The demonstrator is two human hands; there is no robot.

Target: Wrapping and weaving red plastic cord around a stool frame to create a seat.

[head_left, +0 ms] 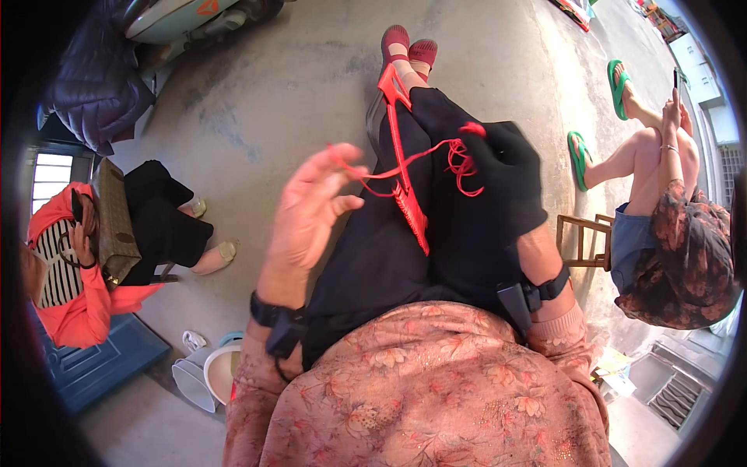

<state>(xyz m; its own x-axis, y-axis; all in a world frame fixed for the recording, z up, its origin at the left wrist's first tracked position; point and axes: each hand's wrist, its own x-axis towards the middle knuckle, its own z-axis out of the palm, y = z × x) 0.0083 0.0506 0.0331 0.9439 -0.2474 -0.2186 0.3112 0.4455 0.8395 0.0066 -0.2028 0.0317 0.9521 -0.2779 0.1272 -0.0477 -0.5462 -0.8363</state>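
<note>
I see left hand raised over lap, fingers curled, thumb and forefinger pinching red thread. Thread runs toward 3 o'clock to right hand in black glove, fingers closed on tangled loops of same thread. Red plastic frame lies along black trousers between hands, pointing to red shoes at 12 o'clock. Seated person at 3 o'clock, another at 9 o'clock, concrete floor beneath.

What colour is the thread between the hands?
Red. The thread runs from the bare left hand to the black-gloved right hand; the head view shows it.
</note>
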